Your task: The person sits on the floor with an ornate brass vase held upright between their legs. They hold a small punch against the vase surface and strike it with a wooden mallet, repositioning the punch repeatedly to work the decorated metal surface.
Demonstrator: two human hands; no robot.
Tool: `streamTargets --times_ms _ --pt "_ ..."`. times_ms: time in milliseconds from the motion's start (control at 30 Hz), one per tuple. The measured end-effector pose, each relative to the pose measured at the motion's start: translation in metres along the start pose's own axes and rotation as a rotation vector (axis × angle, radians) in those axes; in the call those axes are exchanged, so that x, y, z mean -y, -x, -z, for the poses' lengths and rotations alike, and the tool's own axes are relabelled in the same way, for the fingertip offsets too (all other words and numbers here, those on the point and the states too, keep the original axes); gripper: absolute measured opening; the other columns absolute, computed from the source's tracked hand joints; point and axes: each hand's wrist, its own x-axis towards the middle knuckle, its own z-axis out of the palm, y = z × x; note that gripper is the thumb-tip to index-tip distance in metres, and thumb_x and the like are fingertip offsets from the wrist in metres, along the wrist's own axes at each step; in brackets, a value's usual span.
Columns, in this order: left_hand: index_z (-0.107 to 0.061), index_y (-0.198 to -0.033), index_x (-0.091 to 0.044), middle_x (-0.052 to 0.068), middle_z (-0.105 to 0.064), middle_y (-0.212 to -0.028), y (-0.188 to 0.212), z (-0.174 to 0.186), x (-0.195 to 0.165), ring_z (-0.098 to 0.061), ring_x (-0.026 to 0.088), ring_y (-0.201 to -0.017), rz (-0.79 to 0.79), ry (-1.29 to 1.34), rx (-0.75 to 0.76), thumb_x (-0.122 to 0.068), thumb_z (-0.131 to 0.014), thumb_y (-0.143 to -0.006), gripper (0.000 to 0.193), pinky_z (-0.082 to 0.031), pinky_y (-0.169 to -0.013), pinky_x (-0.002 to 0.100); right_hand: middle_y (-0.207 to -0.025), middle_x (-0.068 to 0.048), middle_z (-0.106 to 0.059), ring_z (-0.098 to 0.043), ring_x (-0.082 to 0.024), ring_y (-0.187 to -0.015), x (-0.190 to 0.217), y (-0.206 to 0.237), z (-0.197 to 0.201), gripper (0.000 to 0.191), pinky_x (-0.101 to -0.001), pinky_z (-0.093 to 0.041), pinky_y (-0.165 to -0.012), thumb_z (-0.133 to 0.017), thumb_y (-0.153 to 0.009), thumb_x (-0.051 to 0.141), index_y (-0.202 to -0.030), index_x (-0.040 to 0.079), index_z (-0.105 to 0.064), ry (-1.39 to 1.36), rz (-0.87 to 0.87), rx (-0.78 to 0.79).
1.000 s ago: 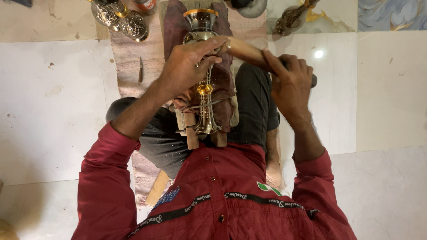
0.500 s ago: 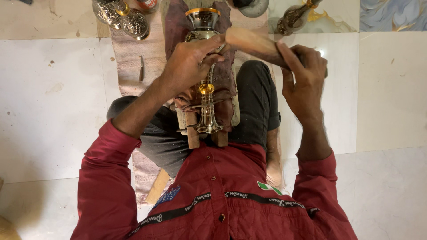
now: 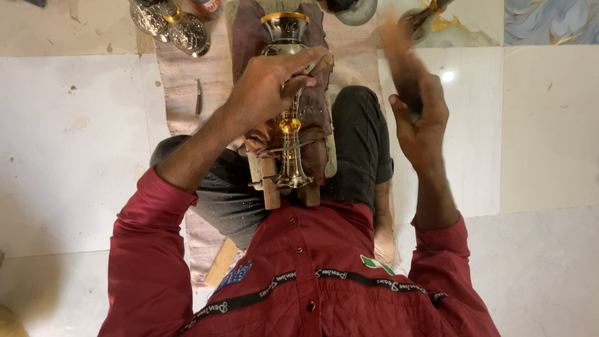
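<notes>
The metal goblet (image 3: 288,93), judged rigid, fairly heavy and slippery, is pinned at its stem by the closed left hand (image 3: 274,87) on the wooden block (image 3: 269,187), while a blurred mallet (image 3: 405,62) is gripped in the right hand (image 3: 421,122) beside it.

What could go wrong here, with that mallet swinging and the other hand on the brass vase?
The right hand swings a blurred wooden mallet close to the left hand, whose fingers pinch a small tool on the brass vase: a miss might hit them. The vase lies on a narrow cloth-covered block and may roll.
</notes>
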Motion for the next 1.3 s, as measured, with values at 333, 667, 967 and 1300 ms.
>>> streamTargets --times_ms 333,667,967,1300 --pt "-0.052 -0.150 -0.015 0.012 -0.073 -0.130 0.001 0.000 0.004 -0.076 0.025 -0.107 -0.090 -0.012 -0.014 -0.010 -0.078 -0.098 0.058 -0.063 -0.091 0.036 -0.135 -0.015 -0.058 -0.064 -0.032 -0.125 -0.002 0.009 -0.011 0.060 -0.0392 -0.060 -0.103 -0.070 -0.100 -0.010 -0.154 0.011 -0.054 0.038 -0.009 -0.024" --pt "-0.056 -0.148 -0.010 0.015 -0.074 -0.123 -0.006 0.001 0.000 -0.077 0.025 -0.104 -0.061 0.041 0.026 0.000 -0.076 -0.096 0.057 -0.064 -0.086 0.035 -0.137 -0.009 -0.063 -0.062 -0.023 -0.125 -0.020 0.018 -0.018 0.062 -0.0338 -0.054 -0.106 -0.069 -0.107 -0.005 -0.160 0.015 -0.045 -0.413 -0.187 -0.081" --pt "-0.057 -0.146 -0.005 0.019 -0.073 -0.127 -0.004 -0.005 0.001 -0.078 0.023 -0.108 -0.052 0.137 0.047 0.008 -0.070 -0.096 0.054 -0.066 -0.091 0.031 -0.128 -0.014 -0.062 -0.059 -0.032 -0.118 -0.019 0.024 -0.014 0.065 -0.0483 -0.046 -0.104 -0.069 -0.098 -0.007 -0.156 0.017 -0.055 0.364 0.015 0.032" --pt "-0.059 -0.145 -0.006 0.015 -0.073 -0.125 0.006 0.002 0.020 -0.079 0.020 -0.102 -0.075 0.267 0.103 -0.008 -0.080 -0.097 0.052 -0.066 -0.092 0.033 -0.121 -0.015 -0.062 -0.062 -0.030 -0.109 -0.004 0.043 -0.042 0.067 -0.0441 -0.050 -0.094 -0.075 -0.094 0.002 -0.154 0.019 -0.053 0.187 -0.166 0.210"
